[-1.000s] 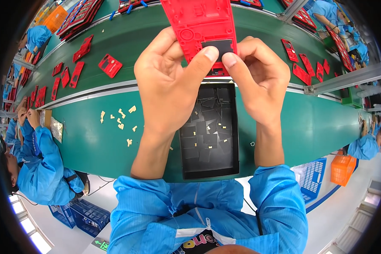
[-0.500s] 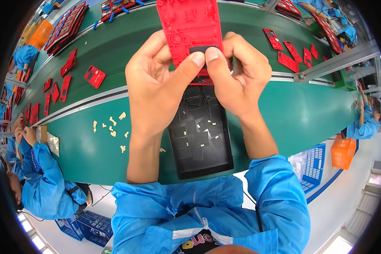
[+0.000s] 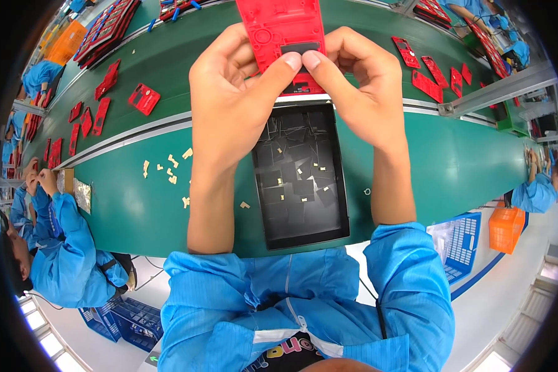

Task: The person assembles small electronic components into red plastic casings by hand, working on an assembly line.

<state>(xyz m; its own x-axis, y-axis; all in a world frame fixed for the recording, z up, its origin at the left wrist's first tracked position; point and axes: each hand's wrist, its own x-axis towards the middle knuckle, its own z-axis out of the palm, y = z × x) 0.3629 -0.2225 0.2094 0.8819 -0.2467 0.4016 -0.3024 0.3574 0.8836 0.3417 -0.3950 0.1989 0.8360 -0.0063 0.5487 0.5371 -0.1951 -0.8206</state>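
Note:
Between my two hands I hold up a red plastic housing, its ribbed inner side toward me. My left hand grips its left edge, and my right hand its right edge. Both thumbs press side by side at a black rectangular pad in the lower part of the housing. The other fingers are partly hidden behind it. Below my hands a black tray stands on the green bench, holding thin dark sheets and several small pale bits.
Cream-coloured small pieces lie scattered left of the tray. Beyond a metal rail, a green belt carries several red housings. A metal bar crosses at right. Co-workers in blue sit on both sides; blue and orange crates stand below.
The housing and both hands are slightly higher in view, and more of the tray shows below. My thumbs still press at the black pad.

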